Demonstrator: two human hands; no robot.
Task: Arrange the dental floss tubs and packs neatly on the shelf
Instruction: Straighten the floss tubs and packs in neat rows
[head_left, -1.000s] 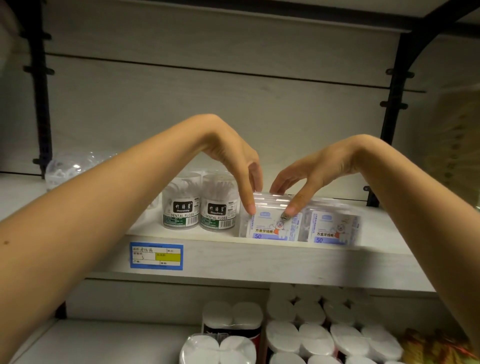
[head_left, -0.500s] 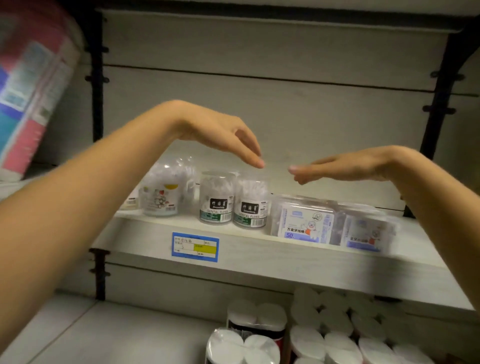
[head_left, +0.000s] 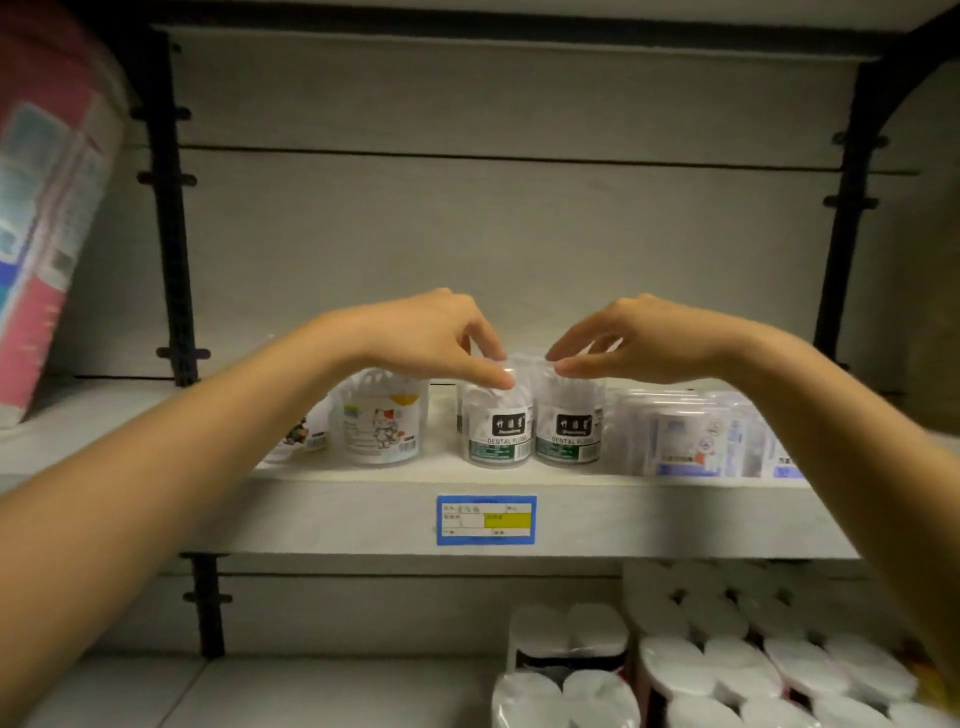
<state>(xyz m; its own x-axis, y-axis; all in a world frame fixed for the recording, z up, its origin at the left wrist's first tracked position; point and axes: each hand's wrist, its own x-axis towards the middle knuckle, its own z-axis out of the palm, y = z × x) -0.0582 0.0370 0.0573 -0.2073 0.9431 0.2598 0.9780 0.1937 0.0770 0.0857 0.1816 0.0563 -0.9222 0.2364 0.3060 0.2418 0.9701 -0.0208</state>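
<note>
Two clear dental floss tubs with dark green labels stand side by side at the shelf's (head_left: 363, 514) front edge. My left hand (head_left: 441, 338) pinches the top of the left tub (head_left: 497, 431). My right hand (head_left: 628, 338) rests its fingertips on the lid of the right tub (head_left: 569, 426). More tubs stand behind them, partly hidden. To the left is a wider tub with a cartoon cat label (head_left: 382, 421), and another tub (head_left: 306, 436) lies behind my left forearm. Flat floss packs (head_left: 685, 436) with blue print stand to the right.
A blue and yellow price tag (head_left: 485, 519) is stuck to the shelf's front. Wrapped paper rolls (head_left: 701, 670) fill the lower shelf at the right. A pink and blue package (head_left: 47, 218) leans at the far left. Black uprights (head_left: 174, 234) frame the bay.
Both hands left the flat packs, rose above the shelf, then came down onto the two green-labelled tubs. The camera view shifted left.
</note>
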